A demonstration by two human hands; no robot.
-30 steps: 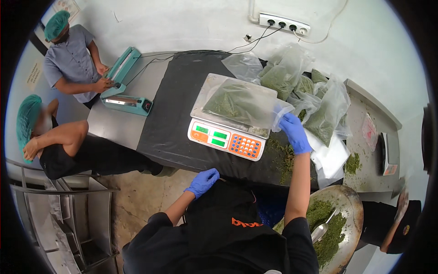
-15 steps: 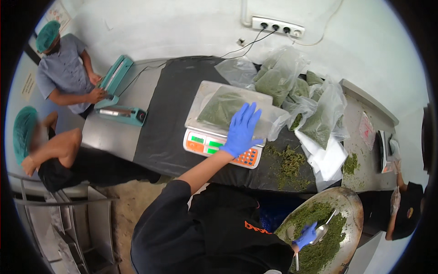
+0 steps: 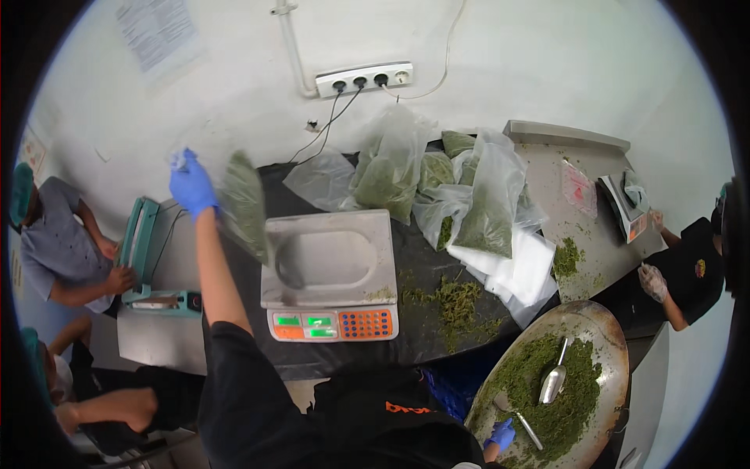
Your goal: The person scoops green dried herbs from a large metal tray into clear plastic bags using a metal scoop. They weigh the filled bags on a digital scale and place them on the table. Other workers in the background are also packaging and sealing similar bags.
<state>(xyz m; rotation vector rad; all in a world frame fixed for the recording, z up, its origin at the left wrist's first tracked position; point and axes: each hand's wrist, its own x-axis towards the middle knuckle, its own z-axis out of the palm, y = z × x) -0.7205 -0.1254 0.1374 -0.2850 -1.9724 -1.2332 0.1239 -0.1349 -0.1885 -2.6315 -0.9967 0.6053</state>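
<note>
My left hand (image 3: 194, 187), in a blue glove, is raised at the left with its fingers closed on the gathered top of a clear plastic bag (image 3: 247, 205). The bag hangs tilted, filled with green shredded leaf. To its right stands a digital scale (image 3: 328, 313) with a bare metal platform. My right hand (image 3: 500, 436), also blue-gloved, is low over the near left side of a wide metal pan (image 3: 608, 334) of shredded leaf; its fingers look loosely apart and hold nothing visible. Close to it lies a long-handled spoon (image 3: 525, 424); a metal scoop (image 3: 553, 383) rests farther in.
Several filled bags (image 3: 391, 168) stand behind the scale's right side. White sheets (image 3: 519, 270) and leaf scraps (image 3: 457, 309) lie nearby. A teal sealing machine (image 3: 141, 242) is at far left with two people beside it. Another person (image 3: 687, 273) works at a second scale (image 3: 625, 207) on the right.
My left hand has lifted the bag off the scale and carried it left. My right hand has drawn back from the scoop toward the pan's near edge. The head view has shifted right.
</note>
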